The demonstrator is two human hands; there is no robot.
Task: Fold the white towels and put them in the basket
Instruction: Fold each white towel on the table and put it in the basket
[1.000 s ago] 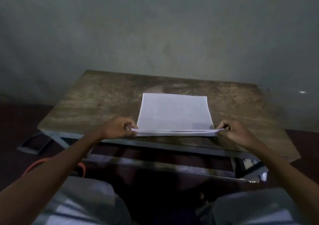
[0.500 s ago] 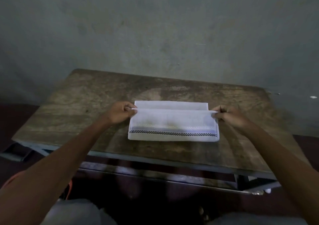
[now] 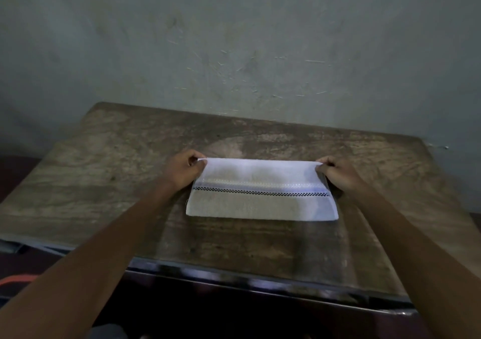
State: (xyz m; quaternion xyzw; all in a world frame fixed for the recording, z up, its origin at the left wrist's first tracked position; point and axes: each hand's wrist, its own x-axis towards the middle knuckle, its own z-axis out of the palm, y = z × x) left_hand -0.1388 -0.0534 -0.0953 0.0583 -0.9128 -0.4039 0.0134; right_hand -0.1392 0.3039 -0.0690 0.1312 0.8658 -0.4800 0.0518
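A white towel (image 3: 261, 195) with a black checked stripe lies folded in half on the worn wooden table (image 3: 104, 182), its long side running left to right. My left hand (image 3: 183, 168) pinches the towel's far left corner. My right hand (image 3: 338, 173) pinches the far right corner. Both hands hold the top layer's edge down at the far side of the towel. No basket shows in this view.
A grey-green scratched wall rises right behind the table. The table's dark front edge (image 3: 260, 279) runs across below my arms. An orange curved thing (image 3: 15, 280) peeks out at the lower left, beneath the table's level.
Both hands carried the towel's near edge up and over to the far edge, folding it in half. The striped underside now faces up. The camera moved closer.
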